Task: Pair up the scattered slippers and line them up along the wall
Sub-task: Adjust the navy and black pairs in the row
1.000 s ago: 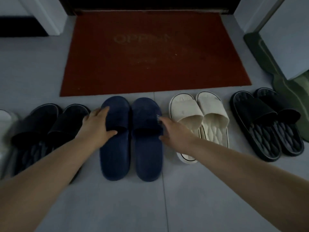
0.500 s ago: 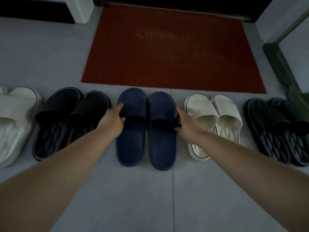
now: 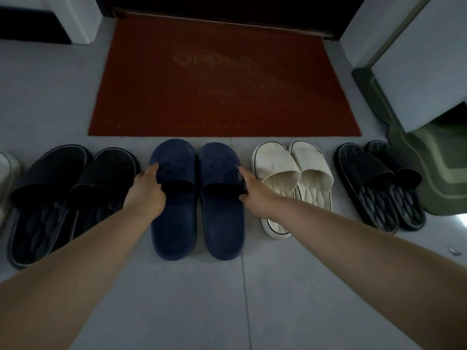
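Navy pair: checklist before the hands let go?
1. Grip, left hand on left navy slipper strap: ok.
2. Grip, right hand on right navy slipper strap: ok.
3. Both navy slippers side by side, toes about level: ok.
4. Clear of cream pair: ok.
5. Clear of left black pair: ok.
6. Row set along a wall: cannot tell; toes face the red mat.

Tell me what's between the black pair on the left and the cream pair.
The navy pair, side by side; the left hand grips its left strap edge, the right hand its right. The head view shows it.
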`<state>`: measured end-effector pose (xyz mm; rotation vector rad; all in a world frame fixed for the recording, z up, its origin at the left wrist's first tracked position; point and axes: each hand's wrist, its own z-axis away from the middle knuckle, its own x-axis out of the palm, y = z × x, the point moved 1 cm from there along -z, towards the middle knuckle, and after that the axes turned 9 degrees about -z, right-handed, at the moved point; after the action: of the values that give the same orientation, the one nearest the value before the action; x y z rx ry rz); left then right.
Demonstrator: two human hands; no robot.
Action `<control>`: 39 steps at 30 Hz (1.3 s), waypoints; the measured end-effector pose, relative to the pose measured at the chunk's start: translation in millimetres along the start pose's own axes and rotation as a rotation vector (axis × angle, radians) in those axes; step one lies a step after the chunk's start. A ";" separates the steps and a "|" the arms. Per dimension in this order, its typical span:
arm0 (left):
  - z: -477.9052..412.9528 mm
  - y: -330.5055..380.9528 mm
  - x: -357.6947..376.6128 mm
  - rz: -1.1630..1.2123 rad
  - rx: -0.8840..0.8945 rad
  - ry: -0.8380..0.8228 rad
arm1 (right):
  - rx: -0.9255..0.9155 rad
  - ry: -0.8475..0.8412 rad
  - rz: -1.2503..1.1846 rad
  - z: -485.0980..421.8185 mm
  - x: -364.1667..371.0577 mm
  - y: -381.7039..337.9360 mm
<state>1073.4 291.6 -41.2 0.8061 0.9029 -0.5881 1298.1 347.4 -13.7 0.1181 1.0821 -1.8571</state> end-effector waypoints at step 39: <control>-36.9 -227.5 -139.9 0.080 0.175 -0.296 | 0.012 0.000 0.420 -35.7 179.7 -198.8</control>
<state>818.7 207.1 -16.0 0.8811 0.5511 -0.7018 1036.0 282.6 0.5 0.3274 0.9608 -1.4846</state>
